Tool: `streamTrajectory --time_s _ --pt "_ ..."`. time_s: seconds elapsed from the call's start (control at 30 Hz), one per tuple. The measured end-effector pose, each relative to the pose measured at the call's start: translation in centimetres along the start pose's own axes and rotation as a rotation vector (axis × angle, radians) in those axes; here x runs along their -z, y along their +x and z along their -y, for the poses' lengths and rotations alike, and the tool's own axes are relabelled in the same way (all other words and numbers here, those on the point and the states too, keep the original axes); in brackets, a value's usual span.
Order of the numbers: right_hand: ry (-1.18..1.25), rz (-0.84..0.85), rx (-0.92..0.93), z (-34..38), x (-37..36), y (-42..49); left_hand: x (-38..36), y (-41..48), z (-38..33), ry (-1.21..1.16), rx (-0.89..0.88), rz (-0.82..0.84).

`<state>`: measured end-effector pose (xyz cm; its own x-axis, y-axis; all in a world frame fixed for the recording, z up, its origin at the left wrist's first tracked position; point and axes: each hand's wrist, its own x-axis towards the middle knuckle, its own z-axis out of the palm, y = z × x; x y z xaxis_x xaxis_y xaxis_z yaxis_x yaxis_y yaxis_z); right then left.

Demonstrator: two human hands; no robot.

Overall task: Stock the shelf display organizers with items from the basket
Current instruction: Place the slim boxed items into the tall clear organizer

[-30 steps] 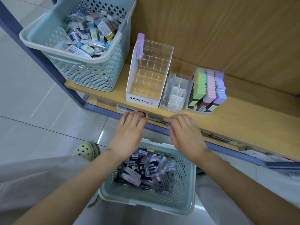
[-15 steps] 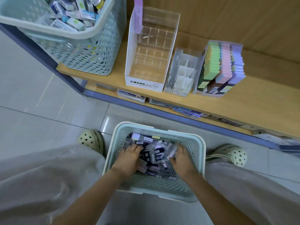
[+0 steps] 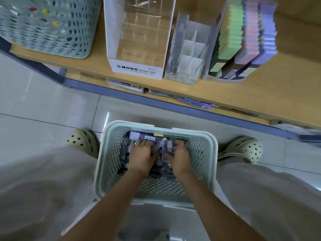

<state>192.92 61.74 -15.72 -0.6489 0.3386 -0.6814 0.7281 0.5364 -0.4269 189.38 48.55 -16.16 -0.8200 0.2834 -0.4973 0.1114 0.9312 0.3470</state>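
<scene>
Pale green basket (image 3: 196, 153) is sitting on the floor between two clogs (image 3: 83, 141), and both hands are digging in the packets (image 3: 144, 137) inside it.
A second ago both hands were up at the front edge of the shelf (image 3: 260, 94). Half a second ago they were already in the basket, and they are staying there now, lying closer together. The left hand (image 3: 141, 153) and right hand (image 3: 178, 157) are both pressing bent fingers down into the pile, but blur is hiding whether either is holding a packet. Up on the shelf, the white MONO organizer (image 3: 137, 68) and the clear divided organizer (image 3: 189, 58) are standing side by side, with no items showing in them. The pastel-filled organizer (image 3: 243, 40) is standing just to their right, and a second basket (image 3: 48, 28) is sitting at the left end.
</scene>
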Motion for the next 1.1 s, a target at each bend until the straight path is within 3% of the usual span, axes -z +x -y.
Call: streamTrajectory --time_s 0.13,0.27,0.5,0.8,0.93,1.03,1.1 --pt "0.031 0.054 -0.009 -0.2 0.2 0.4 -0.2 0.1 -0.6 -0.081 0.103 -0.008" --pt "-0.036 0.135 0.048 0.0 0.1 0.3 0.6 0.0 -0.7 -0.421 0.204 0.097" --pt "0.189 0.266 0.162 1.7 1.6 -1.2 2.5 -1.8 -0.3 -0.824 0.199 0.144" --pt "0.328 0.319 0.284 3.6 5.1 -4.2 4.9 -4.3 -3.2 -1.006 0.248 0.201" --pt "0.161 0.265 0.479 5.0 5.4 -5.8 6.4 -6.0 -2.4 -1.123 0.162 0.147" --pt "-0.216 0.186 0.696 6.6 5.2 -5.9 7.4 -7.1 -0.8 -1.096 0.205 -0.042" --pt "-0.339 0.136 0.759 7.2 4.8 -5.4 8.3 -7.7 0.2 -1.093 0.232 -0.138"
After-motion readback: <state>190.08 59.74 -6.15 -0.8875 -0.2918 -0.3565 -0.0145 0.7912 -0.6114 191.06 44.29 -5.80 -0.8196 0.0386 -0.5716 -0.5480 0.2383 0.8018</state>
